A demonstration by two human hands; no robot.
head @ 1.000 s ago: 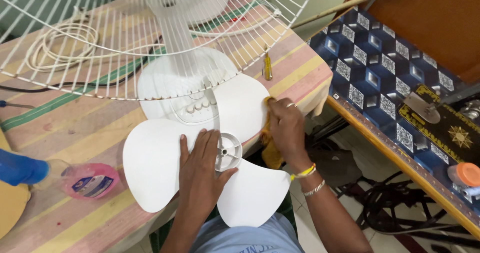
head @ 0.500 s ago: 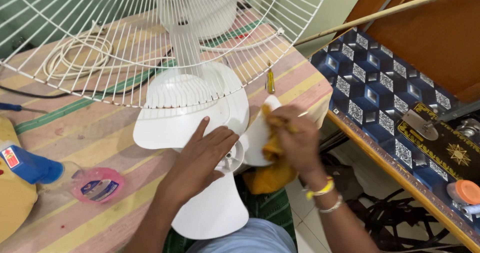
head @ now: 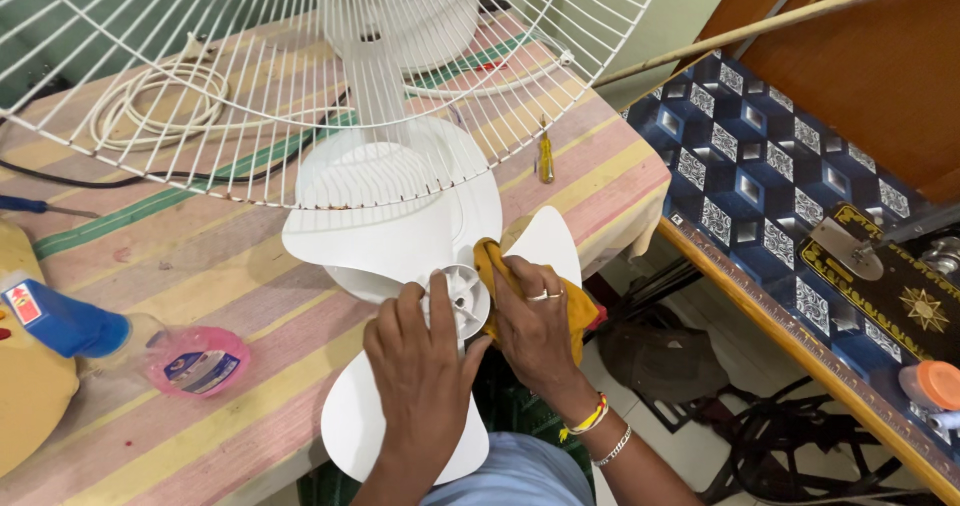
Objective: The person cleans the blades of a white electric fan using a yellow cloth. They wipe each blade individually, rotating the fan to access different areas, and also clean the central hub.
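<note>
Counting it up: one white fan blade (head: 400,241) with three paddles, lying at the near edge of the striped table (head: 180,266), partly hanging off toward the person. One round hub (head: 458,303) in its middle. Left hand (head: 420,376) lies flat over the lower paddle, fingers spread loosely, thumb hooked by the hub, so it's pressing rather than clamping. Right hand (head: 535,326) is curled around one yellow cloth (head: 575,311), pushing it against the blade just beside the hub; two rings on that hand, two bracelets on the wrist.

Above that, one white wire fan guard (head: 200,96) tilted over the table, with the white fan base (head: 400,181) under it. One coiled white cord (head: 160,106) at the back, one small yellow-handled screwdriver (head: 546,158) near the far edge.

Packaging: one spray bottle (head: 150,356) lying on its side at left, blue trigger head, clear body with pink liquid, an oval blue-and-white label facing up. One orange-capped container (head: 935,384) at far right on the patterned blue surface (head: 760,166).
</note>
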